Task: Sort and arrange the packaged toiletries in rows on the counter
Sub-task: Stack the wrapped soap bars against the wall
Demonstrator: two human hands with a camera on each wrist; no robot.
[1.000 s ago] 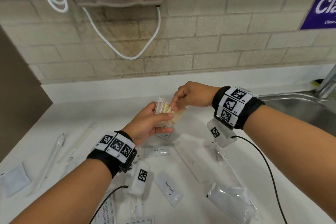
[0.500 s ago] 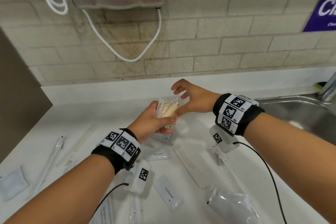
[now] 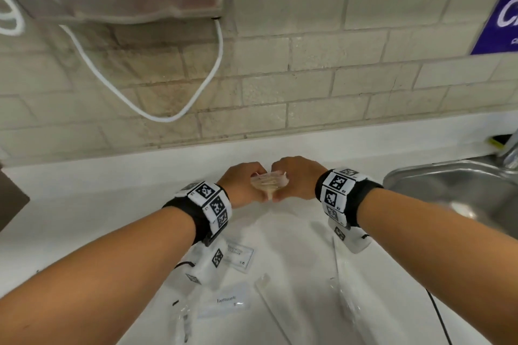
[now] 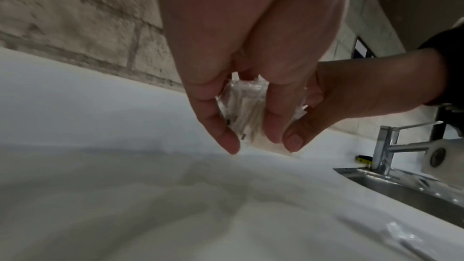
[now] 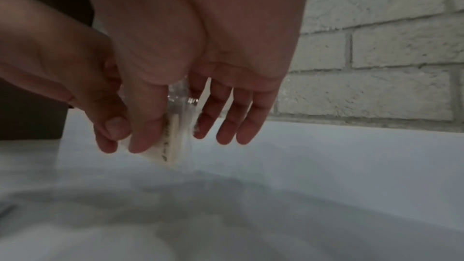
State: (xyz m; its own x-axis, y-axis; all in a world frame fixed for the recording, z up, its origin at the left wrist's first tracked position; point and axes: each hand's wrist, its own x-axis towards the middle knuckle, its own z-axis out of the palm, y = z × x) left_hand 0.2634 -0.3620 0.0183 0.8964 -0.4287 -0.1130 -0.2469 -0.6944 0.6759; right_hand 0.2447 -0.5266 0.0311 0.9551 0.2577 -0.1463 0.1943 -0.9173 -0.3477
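A small clear packet of pale sticks hangs just above the white counter, near the back wall. My left hand and right hand meet at it, one on each side. In the left wrist view, the left hand pinches the packet from above, and the right thumb presses its far side. The right wrist view shows my right hand pinching the packet between thumb and forefinger, the other fingers hanging straight.
Flat white sachets lie nearer me: one marked Toothpaste and another behind it. Long clear wrapped items lie under my right forearm. A steel sink and faucet are at the right. A brick wall backs the counter.
Both hands carried the packet away from me toward the back wall and down near the counter. The right hand, spread open half a second ago, now pinches the packet again.
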